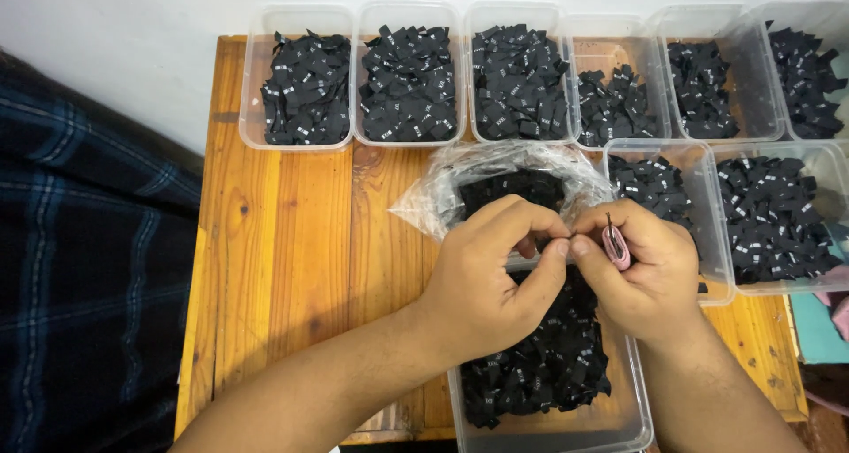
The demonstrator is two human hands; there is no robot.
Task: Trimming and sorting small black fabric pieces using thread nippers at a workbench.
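Wooden slatted counter (292, 267) carries a clear rectangular plastic tub (610, 422) of small black woven labels (539, 365); it is the landmark. Above its far end: left hand (486, 276) pinched on a label I cannot make out; right hand (641, 272) clamped on small pink-handled snips (615, 245). Fingertips meet. Judgement: keep cuts short, over the tub.

Both hands meet over a clear plastic tub (610, 418) of small black fabric labels (539, 369) on a wooden table (283, 241). The left hand (491, 272) pinches something tiny at its fingers (553, 232) — too small to tell — while the right hand (646, 272) grips a pink thread snip (615, 245). Behind them sits a crinkled plastic bag (504, 166), and more label-filled tubs (305, 77) line the table's far edge.
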